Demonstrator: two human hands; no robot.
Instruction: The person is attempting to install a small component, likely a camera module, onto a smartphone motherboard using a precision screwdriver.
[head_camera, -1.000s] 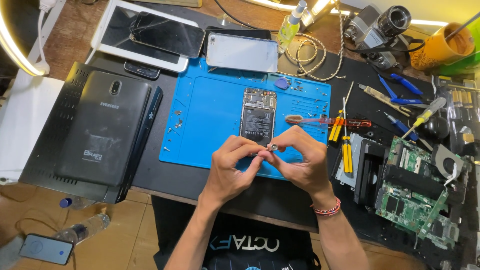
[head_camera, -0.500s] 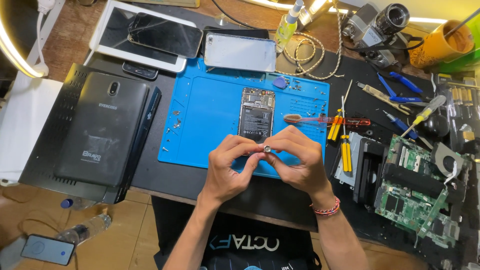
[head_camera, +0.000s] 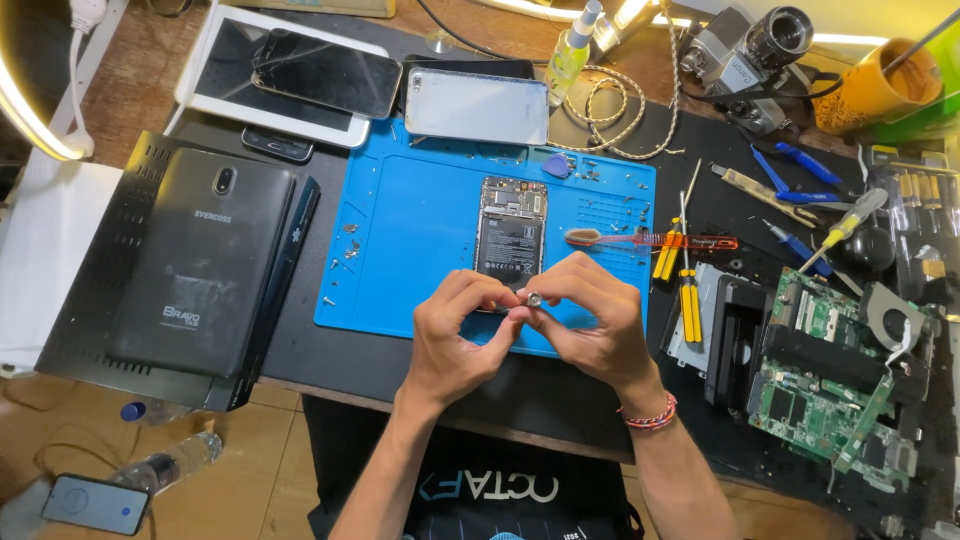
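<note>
My left hand (head_camera: 455, 338) and my right hand (head_camera: 595, 325) meet over the near edge of a blue repair mat (head_camera: 420, 235). Their fingertips pinch a tiny silver round part (head_camera: 533, 298) between them. Just beyond the fingers lies an opened phone (head_camera: 511, 232) with its battery and circuit board exposed. A toothbrush (head_camera: 610, 238) with a red handle rests to the right of the phone. Small screws (head_camera: 345, 250) are scattered on the mat's left side.
A dark tablet (head_camera: 200, 268) lies on a black case at left. Phones and a white tablet (head_camera: 270, 75) sit behind the mat. Yellow-handled screwdrivers (head_camera: 685, 290), blue tweezers (head_camera: 790, 165), a green circuit board (head_camera: 825, 395) and an old camera (head_camera: 750, 55) crowd the right.
Both hands have kept pinching the small part over the mat's near edge; the fingers shifted only slightly.
</note>
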